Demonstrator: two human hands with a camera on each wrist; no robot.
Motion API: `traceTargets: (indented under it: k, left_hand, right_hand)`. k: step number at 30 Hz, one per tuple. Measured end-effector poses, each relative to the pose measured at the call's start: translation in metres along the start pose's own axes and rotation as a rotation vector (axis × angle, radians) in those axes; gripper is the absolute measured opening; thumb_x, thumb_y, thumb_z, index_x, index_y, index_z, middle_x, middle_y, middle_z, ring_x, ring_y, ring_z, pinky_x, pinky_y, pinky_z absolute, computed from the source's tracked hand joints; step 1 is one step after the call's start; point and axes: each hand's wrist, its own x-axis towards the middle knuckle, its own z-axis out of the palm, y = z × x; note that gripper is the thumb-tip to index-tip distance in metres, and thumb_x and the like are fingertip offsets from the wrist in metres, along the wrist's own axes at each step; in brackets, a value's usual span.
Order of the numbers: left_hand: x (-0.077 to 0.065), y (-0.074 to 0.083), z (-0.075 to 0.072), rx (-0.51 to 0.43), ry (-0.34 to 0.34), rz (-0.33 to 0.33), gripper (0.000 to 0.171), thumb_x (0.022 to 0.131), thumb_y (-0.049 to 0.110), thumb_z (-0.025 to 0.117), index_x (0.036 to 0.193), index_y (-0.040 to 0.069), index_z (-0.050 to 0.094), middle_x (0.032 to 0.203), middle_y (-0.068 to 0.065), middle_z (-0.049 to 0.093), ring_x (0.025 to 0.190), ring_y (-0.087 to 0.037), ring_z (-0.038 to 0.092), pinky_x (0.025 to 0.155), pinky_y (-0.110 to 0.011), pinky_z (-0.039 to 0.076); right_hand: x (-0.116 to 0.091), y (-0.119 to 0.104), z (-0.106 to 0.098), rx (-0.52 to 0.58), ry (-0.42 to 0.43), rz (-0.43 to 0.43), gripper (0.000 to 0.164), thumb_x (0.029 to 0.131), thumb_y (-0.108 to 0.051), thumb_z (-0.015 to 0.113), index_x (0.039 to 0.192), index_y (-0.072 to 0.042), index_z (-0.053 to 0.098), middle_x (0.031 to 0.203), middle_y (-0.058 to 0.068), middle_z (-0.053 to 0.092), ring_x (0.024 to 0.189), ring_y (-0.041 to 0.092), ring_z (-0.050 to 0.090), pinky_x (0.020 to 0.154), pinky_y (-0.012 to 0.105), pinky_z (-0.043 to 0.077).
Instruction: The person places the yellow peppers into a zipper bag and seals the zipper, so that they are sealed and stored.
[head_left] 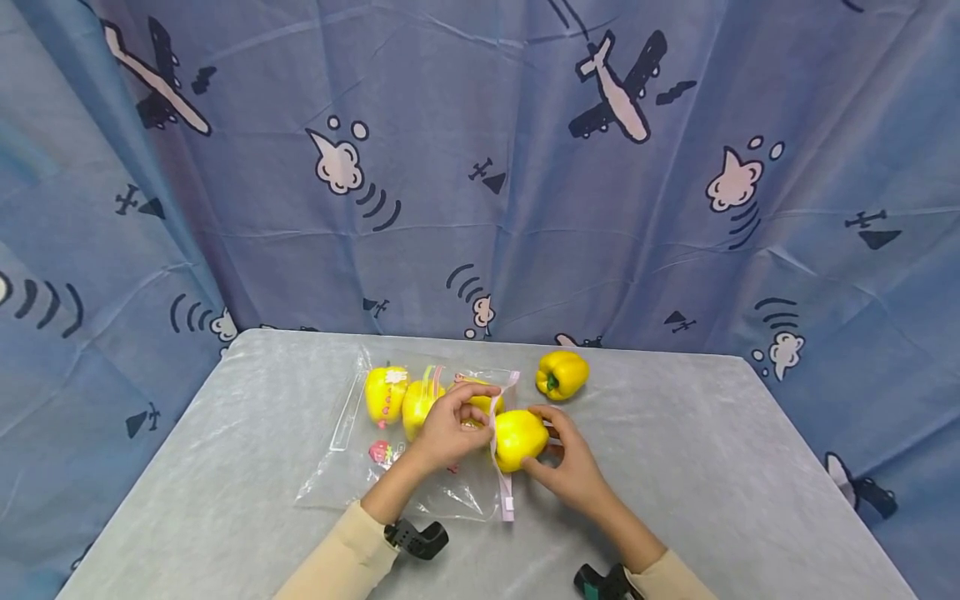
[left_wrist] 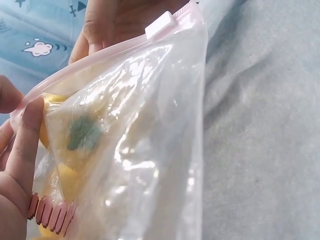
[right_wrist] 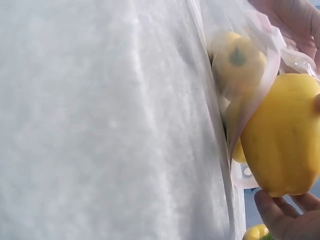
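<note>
My right hand (head_left: 572,467) grips a yellow bell pepper (head_left: 521,442) with thumb and fingers on either side. This pepper stands at the mouth of a clear plastic zip bag (head_left: 333,479); in the right wrist view the bag's pink edge (right_wrist: 268,80) overlaps its side. My left hand (head_left: 447,433) pinches the bag's rim near its top, one finger lying along the plastic in the left wrist view. Several yellow peppers (head_left: 385,400) lie inside the bag, partly hidden by my left hand. A white slider (left_wrist: 161,25) sits toward one end of the pink zip.
Another yellow bell pepper (head_left: 562,374) lies on the table behind my right hand. A grey-white cloth (head_left: 712,483) covers the table. Beyond its back edge hangs a blue curtain (head_left: 427,275) with printed airplanes. A dark camera mount is on each wrist.
</note>
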Motion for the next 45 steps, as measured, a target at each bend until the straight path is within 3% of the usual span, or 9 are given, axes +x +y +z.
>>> traceTargets:
  k: [4,9,18,25,34,40,45]
  left_hand:
    - [0.001,-0.001,0.0,0.003,0.006,0.015,0.051,0.075,-0.013,0.064,0.124,-0.01,0.054,0.124,-0.026,0.047,0.08,-0.017,0.063,0.063,-0.018,0.056]
    - [0.002,-0.001,0.001,0.013,0.01,0.02,0.05,0.075,-0.014,0.064,0.124,-0.011,0.054,0.123,-0.026,0.048,0.077,-0.009,0.061,0.063,-0.017,0.055]
    - [0.004,0.002,0.0,0.025,0.01,0.01,0.05,0.077,-0.012,0.064,0.126,-0.009,0.054,0.125,-0.023,0.047,0.076,-0.005,0.062,0.066,-0.018,0.056]
    - [0.005,0.005,-0.001,0.03,0.01,-0.004,0.05,0.078,-0.012,0.063,0.127,-0.007,0.054,0.127,-0.023,0.047,0.078,-0.007,0.063,0.068,-0.018,0.056]
    - [0.005,0.011,-0.001,0.018,0.024,-0.037,0.05,0.077,-0.011,0.064,0.127,-0.005,0.055,0.125,-0.022,0.046,0.078,-0.006,0.063,0.065,-0.016,0.054]
    - [0.005,0.012,-0.002,0.044,0.022,-0.047,0.051,0.078,-0.009,0.064,0.127,-0.004,0.055,0.127,-0.019,0.046,0.081,-0.015,0.065,0.066,-0.017,0.055]
    - [0.006,0.012,-0.003,0.034,0.02,-0.05,0.05,0.079,-0.009,0.063,0.128,-0.006,0.053,0.127,-0.019,0.046,0.079,-0.01,0.066,0.064,-0.017,0.054]
  right_hand:
    - [0.001,-0.003,0.002,-0.016,0.015,-0.005,0.066,0.075,-0.009,0.079,0.133,-0.01,0.048,0.133,0.013,0.051,0.111,0.031,0.057,0.089,0.04,0.054]
    - [0.0,-0.005,0.005,-0.021,0.023,-0.011,0.066,0.074,-0.01,0.081,0.131,-0.01,0.05,0.131,0.013,0.052,0.11,0.031,0.058,0.09,0.047,0.053]
    - [0.002,-0.007,0.009,-0.049,0.013,-0.025,0.068,0.072,-0.014,0.084,0.131,-0.012,0.051,0.127,0.011,0.052,0.107,0.029,0.059,0.088,0.038,0.055]
    - [0.002,-0.006,0.008,-0.025,0.015,-0.084,0.054,0.079,0.002,0.07,0.13,-0.011,0.055,0.125,0.011,0.055,0.104,0.027,0.061,0.085,0.034,0.057]
    - [0.005,-0.005,0.013,0.005,0.021,-0.077,0.053,0.077,-0.001,0.076,0.125,-0.008,0.057,0.121,0.01,0.057,0.1,0.029,0.062,0.082,0.028,0.057]
    - [0.006,-0.006,0.012,0.06,-0.027,-0.077,0.052,0.078,-0.008,0.078,0.125,-0.009,0.057,0.121,0.012,0.057,0.101,0.031,0.062,0.081,0.032,0.058]
    - [0.007,-0.004,0.008,0.126,-0.082,-0.093,0.044,0.084,-0.003,0.07,0.127,-0.007,0.057,0.122,0.015,0.057,0.102,0.034,0.062,0.083,0.03,0.058]
